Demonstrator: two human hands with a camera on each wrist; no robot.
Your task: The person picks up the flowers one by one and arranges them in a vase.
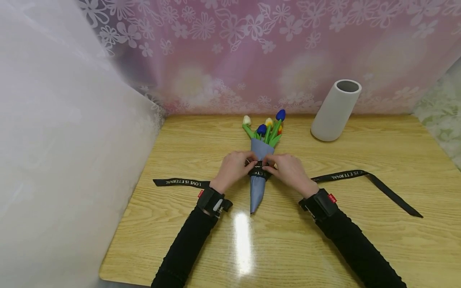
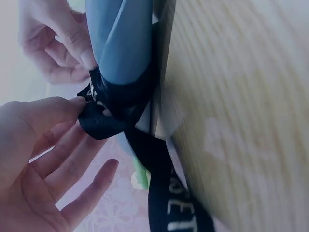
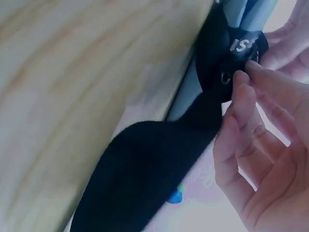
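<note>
Only the head view shows the tapered white vase; on the wood-grained table, left hand and right hand pinch flat black ribbon — wound round a conical blue wrap.

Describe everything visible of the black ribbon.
The black ribbon looks like flat fabric, printed in pale capitals, LOVE IS ETERNAL. It is wrapped around the blue-grey bouquet wrapper, where the left hand and right hand pinch it. Its tails run out both ways across the table, the right one bent partway along.
</note>
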